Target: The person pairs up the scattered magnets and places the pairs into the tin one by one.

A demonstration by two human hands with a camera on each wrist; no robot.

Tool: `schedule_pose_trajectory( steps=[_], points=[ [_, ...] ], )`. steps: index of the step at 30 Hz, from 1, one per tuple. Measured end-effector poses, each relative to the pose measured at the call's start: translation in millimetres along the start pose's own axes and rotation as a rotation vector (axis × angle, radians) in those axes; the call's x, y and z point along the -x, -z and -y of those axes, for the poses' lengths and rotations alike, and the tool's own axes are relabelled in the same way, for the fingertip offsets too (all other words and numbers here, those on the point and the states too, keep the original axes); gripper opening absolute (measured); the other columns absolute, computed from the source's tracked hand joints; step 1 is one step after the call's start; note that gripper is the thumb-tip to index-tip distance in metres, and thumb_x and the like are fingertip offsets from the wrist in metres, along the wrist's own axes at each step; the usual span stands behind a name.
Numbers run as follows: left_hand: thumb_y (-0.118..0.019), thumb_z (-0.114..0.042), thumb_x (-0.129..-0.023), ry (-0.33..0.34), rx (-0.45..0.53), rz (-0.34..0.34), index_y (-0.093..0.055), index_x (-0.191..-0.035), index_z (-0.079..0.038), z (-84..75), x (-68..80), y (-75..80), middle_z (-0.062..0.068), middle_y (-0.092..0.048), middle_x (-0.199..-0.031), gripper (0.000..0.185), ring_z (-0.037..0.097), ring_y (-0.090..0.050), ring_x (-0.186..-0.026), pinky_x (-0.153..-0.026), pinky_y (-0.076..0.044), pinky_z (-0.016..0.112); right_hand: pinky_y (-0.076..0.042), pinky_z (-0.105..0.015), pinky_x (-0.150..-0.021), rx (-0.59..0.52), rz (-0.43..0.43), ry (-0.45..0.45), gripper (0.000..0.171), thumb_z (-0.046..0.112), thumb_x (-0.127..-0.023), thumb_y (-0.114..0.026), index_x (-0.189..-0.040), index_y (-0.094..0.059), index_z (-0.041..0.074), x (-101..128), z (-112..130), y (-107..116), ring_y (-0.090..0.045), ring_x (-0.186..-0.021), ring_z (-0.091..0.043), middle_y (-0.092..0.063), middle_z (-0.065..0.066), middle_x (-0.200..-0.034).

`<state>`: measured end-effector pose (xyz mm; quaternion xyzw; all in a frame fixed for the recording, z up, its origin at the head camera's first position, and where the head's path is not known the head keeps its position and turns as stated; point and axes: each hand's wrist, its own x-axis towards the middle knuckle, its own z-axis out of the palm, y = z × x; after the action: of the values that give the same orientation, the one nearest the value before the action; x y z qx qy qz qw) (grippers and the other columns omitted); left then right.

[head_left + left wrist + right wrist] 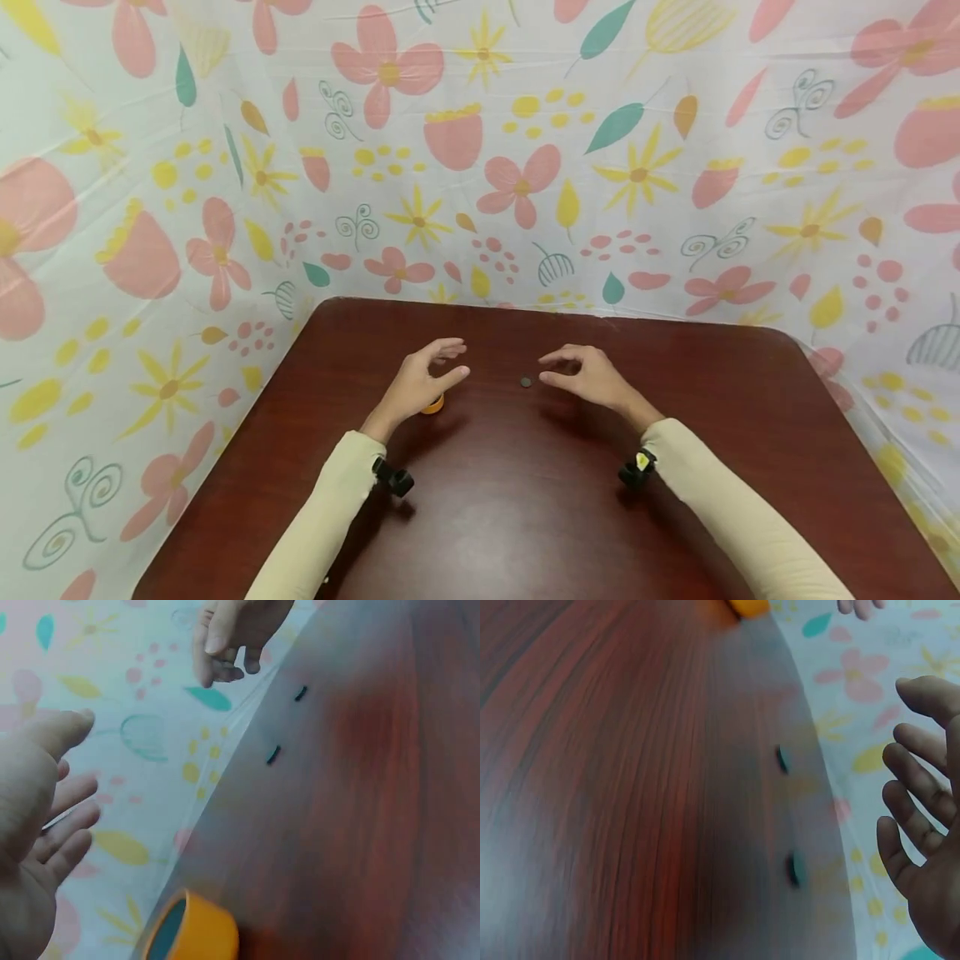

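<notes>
My left hand (pixel 420 382) hovers over the table's left half, fingers spread and thumb apart, holding nothing. Below it stands an orange round container (pixel 206 930) with a dark inside, mostly covered by the hand in the head view. My right hand (pixel 592 379) is raised opposite, palm facing the left one, its fingers loosely bent around air. A small dark disc (pixel 525 382) lies between the hands, nearer the right fingertips. Both wrist views show two such discs; in the right wrist view, one disc (pixel 783 759) lies farther off and another disc (pixel 796 868) closer.
The dark red-brown wooden table (pixel 480 500) has rounded far corners and a glossy top. A white cloth (pixel 465 208) with printed flowers hangs behind it and along its sides. Black wrist cameras (pixel 393 477) sit over cream sleeves (pixel 735 500).
</notes>
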<state>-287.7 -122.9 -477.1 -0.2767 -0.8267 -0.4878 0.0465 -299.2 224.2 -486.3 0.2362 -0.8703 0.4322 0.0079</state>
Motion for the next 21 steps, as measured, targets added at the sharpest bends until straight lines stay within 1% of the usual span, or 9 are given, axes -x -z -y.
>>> schedule_pose_trajectory(
  steps=[3, 6, 9, 13, 17, 21],
  points=[
    [-0.071, -0.038, -0.098, 0.014, 0.007, 0.069, -0.056, -0.144, -0.019, -6.9, -15.5, -11.1, 0.005, -0.065, -0.137, 0.053, 0.025, -0.060, -0.126, -0.105, -0.046, 0.053, -0.056, -0.036, -0.075, 0.015, -0.014, -0.037, 0.043, 0.039, -0.091, -0.079, -0.123, -0.075, 0.010, 10.2, -10.1, 12.9, -0.069, -0.084, -0.017, -0.072, -0.008, -0.114],
    [-0.073, -0.037, -0.097, 0.049, 0.011, 0.122, -0.059, -0.142, -0.019, -7.8, -26.7, -26.5, 0.005, -0.065, -0.136, 0.051, 0.021, -0.061, -0.125, -0.105, -0.048, 0.049, -0.057, -0.038, -0.077, 0.036, -0.027, -0.065, 0.044, 0.038, -0.090, -0.080, -0.123, -0.075, 0.010, 19.8, -20.1, 21.3, -0.071, -0.087, -0.019, -0.072, -0.006, -0.114],
    [-0.073, -0.037, -0.096, 0.075, 0.012, 0.158, -0.062, -0.140, -0.017, -5.3, -32.5, -42.5, 0.007, -0.066, -0.136, 0.049, 0.018, -0.062, -0.123, -0.103, -0.050, 0.044, -0.057, -0.041, -0.082, 0.080, -0.032, -0.071, 0.044, 0.038, -0.090, -0.081, -0.122, -0.075, 0.010, 24.6, -29.6, 23.7, -0.069, -0.098, -0.023, -0.073, -0.004, -0.115],
    [-0.073, -0.037, -0.096, 0.085, 0.019, 0.207, -0.063, -0.141, -0.013, -0.6, -37.3, -64.7, 0.008, -0.066, -0.136, 0.051, 0.019, -0.064, -0.121, -0.101, -0.051, 0.039, -0.054, -0.046, -0.087, 0.119, -0.038, -0.089, 0.039, 0.037, -0.088, -0.082, -0.118, -0.077, 0.012, 27.6, -41.1, 22.5, -0.066, -0.108, -0.026, -0.073, -0.003, -0.115],
    [-0.074, -0.033, -0.097, 0.094, 0.030, 0.220, -0.064, -0.140, -0.010, 6.0, -41.4, -81.4, 0.005, -0.067, -0.136, 0.050, 0.020, -0.064, -0.120, -0.098, -0.053, 0.039, -0.052, -0.043, -0.085, 0.155, -0.051, -0.099, 0.034, 0.038, -0.086, -0.084, -0.113, -0.080, 0.016, 27.1, -49.6, 18.7, -0.063, -0.104, -0.022, -0.073, 0.002, -0.107],
    [-0.073, -0.032, -0.097, 0.099, 0.012, 0.222, -0.066, -0.138, -0.013, 14.8, -45.5, -91.6, 0.001, -0.067, -0.134, 0.045, 0.018, -0.064, -0.118, -0.097, -0.053, 0.037, -0.052, -0.039, -0.079, 0.184, -0.063, -0.085, 0.029, 0.035, -0.085, -0.085, -0.108, -0.081, 0.018, 25.5, -55.8, 14.2, -0.063, -0.094, -0.018, -0.072, 0.004, -0.097]
  ],
)
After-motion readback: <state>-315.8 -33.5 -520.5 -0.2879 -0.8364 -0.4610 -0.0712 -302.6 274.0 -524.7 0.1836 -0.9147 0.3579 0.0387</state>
